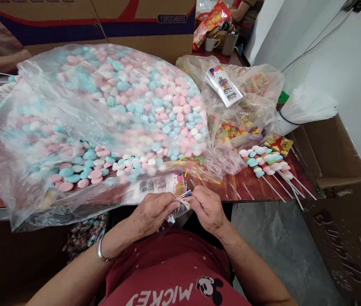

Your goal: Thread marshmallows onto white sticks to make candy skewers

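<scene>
Close to the table's front edge, my left hand (156,212) and my right hand (207,208) are both closed in a pinch on a small printed plastic bag (184,196). Its crumpled clear end hangs below my left fingers; most of it is hidden by my hands. Just beyond lies a stack of printed plastic bags (154,185) on the tabletop, partly under a large clear sack (52,123). Pink, blue and white marshmallows (138,106) fill that sack. To the right, several marshmallow skewers (268,160) lie with their white sticks pointing toward me.
Clear bags of colourful gummy candy (234,127) carry a bundle of printed bags (224,86). Banded white sticks (304,108) and a gold packet (279,144) lie at right. Cardboard boxes (336,148) stand right and behind. Another person's arm (1,61) shows at left.
</scene>
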Available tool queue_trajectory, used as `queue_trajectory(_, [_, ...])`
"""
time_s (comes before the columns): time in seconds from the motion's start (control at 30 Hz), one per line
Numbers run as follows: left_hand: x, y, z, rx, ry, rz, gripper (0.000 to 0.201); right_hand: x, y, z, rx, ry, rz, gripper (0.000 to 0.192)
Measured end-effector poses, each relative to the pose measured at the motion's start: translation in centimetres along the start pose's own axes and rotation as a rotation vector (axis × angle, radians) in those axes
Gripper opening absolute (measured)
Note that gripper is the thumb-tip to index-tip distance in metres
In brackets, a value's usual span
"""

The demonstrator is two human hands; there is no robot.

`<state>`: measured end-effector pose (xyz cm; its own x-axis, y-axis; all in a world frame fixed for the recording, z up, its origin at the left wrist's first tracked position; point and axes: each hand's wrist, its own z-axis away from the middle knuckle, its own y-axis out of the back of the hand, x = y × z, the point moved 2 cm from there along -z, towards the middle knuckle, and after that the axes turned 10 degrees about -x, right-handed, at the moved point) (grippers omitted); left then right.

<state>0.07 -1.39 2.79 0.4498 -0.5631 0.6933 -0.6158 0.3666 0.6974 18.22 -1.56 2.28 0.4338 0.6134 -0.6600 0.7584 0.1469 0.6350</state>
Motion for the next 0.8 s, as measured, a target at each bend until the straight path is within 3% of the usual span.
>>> queue_trajectory(0.2, [-0.5, -0.7, 0.1, -0.02, 0.163, 0.191, 0.023, -0.2, 0.2, -0.1, -0.019, -0.053, -0.063, 0.03])
queue_trajectory(0.47, [0.2, -1.1, -0.7, 0.158, -0.044, -0.042, 0.031, -0.7, 0.3, 0.3, 0.148, 0.032, 0.184, 0.038])
queue_trajectory(0.53, [0.3, -1.2, -0.8, 0.179, -0.07, -0.075, 0.032, -0.3, 1.9, 0.6, 0.163, -0.013, 0.184, 0.029])
queue_trajectory(0.6, [0.2, -1.1, -0.7, 0.198, -0.073, -0.085, 0.033, 1.0, 5.0, 1.6, 0.251, -0.148, 0.255, 0.02])
queue_trajectory(0.7, [0.2, -0.6, -0.7, 0.19, -0.071, -0.069, 0.033, 3.9, 10.9, 4.6, 0.468, -0.385, 0.614, 0.017])
queue_trajectory(0.8, [0.1, 0.0, -0.8, 0.167, -0.054, -0.04, 0.031, 7.0, 15.1, 7.8, 0.4, -0.579, 0.977, 0.02])
